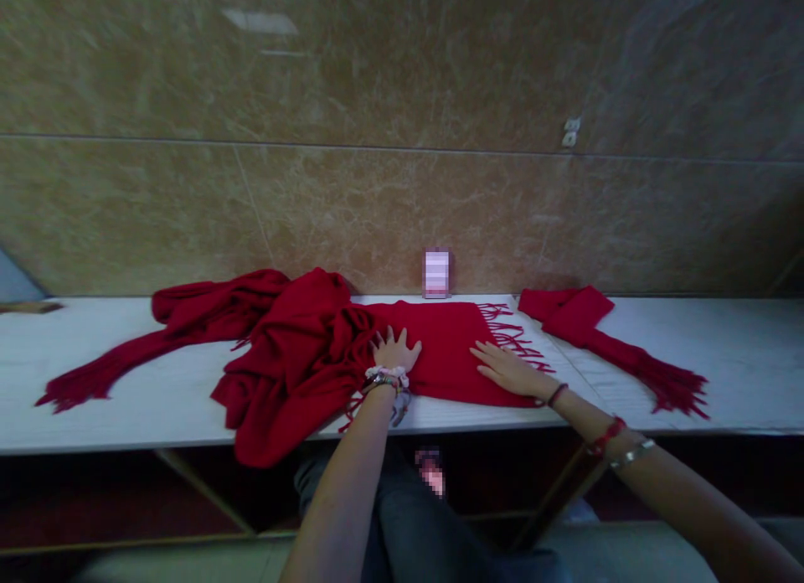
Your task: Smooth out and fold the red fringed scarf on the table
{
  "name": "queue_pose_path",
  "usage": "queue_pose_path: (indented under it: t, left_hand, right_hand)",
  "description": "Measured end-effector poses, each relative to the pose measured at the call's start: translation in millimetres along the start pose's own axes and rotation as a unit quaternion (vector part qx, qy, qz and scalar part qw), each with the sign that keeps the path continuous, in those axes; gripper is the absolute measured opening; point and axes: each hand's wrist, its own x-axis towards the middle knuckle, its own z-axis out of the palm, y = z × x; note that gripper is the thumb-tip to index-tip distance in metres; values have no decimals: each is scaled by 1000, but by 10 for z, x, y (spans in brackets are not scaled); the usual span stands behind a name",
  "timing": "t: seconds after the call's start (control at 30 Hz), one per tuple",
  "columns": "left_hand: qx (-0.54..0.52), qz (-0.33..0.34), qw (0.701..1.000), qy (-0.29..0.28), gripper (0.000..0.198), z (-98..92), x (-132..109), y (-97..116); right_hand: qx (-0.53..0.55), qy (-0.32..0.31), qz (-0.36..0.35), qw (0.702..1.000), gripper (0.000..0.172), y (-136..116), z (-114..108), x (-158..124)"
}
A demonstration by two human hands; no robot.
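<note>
A red fringed scarf [440,340] lies partly flat on the white shelf, its tasselled end pointing right. My left hand [395,353] rests on it with fingers spread, beside the bunched part of the red cloth [289,348]. Near the fringe, my right hand [508,369] presses flat on the scarf, fingers stretched out. The bunched cloth piles up to the left and hangs a little over the shelf's front edge. Where one piece of cloth ends and another begins in the pile, I cannot tell.
Another folded red scarf [584,319] lies to the right, its fringe towards the front. The white shelf [691,332] runs along a brown marbled wall [377,206]. A blurred-out upright rectangle [437,273] stands against the wall. Below the shelf are dark open compartments [201,482].
</note>
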Motion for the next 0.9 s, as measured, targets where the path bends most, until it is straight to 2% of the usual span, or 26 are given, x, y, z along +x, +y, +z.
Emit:
queue_pose_path:
  t: [0.1,0.17,0.23,0.3,0.37,0.4,0.47,0.53,0.6,0.67,0.8,0.9]
  left_hand:
    - [-1,-2,1000,2,61,-6,-7,9]
    - [-3,12,1000,23,57,-34,-26,29]
    - [-4,47,997,58,45,-89,-64,57]
    - [-9,112,988,106,35,-153,-114,73]
    - [-14,179,976,125,33,-197,-169,50]
    - [-12,209,971,113,34,-203,-194,17]
    - [6,250,967,51,36,-186,-240,-87]
    - [26,280,960,-5,42,-151,-280,-216]
    - [27,304,952,-13,42,-132,-317,-329]
    - [11,329,944,11,38,-148,-352,-394]
    - [-20,367,928,65,32,-220,-403,-405]
    - [-11,359,931,59,30,-235,-425,-391]
  right_hand:
    - [-32,26,45,998,46,313,-26,-125]
    - [-39,43,60,996,44,365,-75,-139]
    - [-30,72,55,995,45,259,-130,-97]
    - [-6,96,29,995,48,41,-157,-18]
    - [22,79,-6,997,51,-200,-138,68]
    - [33,60,-15,998,52,-302,-115,106]
    - [47,29,-20,998,51,-438,-59,159]
    - [53,16,-16,998,49,-473,-21,175]
    - [52,15,-14,998,48,-430,-15,159]
    - [48,13,-12,999,48,-337,-34,125]
    - [36,13,23,999,48,-95,-62,57]
    - [40,29,42,998,46,46,-38,35]
